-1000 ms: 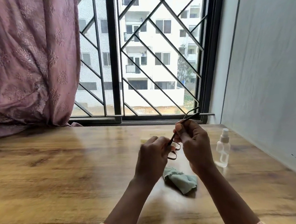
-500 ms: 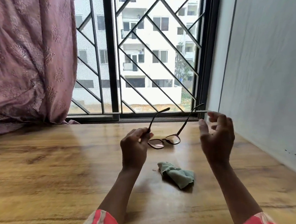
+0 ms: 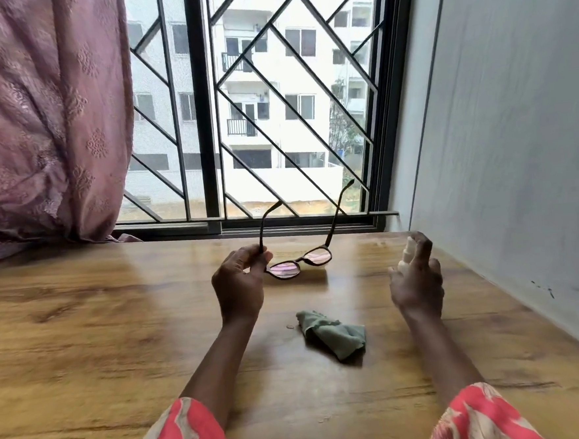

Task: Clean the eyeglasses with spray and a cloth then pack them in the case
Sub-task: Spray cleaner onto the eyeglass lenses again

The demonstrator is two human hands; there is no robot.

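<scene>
Left hand [image 3: 239, 288] pinching one temple of the dark-framed eyeglasses [image 3: 299, 262], arms unfolded and pointing up toward the barred window [image 3: 259, 101], lenses hovering above the wooden table [image 3: 83, 329]. Right hand [image 3: 417, 279] curled around a small clear spray bottle [image 3: 407, 252], mostly hidden behind blurred fingers; grip firmness impossible to tell. Crumpled green cloth [image 3: 334, 336] lying on the table between both forearms. Coral patterned sleeves [image 3: 180, 436] cut off at the bottom edge.

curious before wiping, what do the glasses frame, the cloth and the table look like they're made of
Eyeglasses: dark glossy frame, probably plastic; lenses reflect pink.
Cloth: soft matte green fabric, crumpled, likely microfibre.
Table: wood-grain surface with a smooth sheen, possibly laminate.
</scene>
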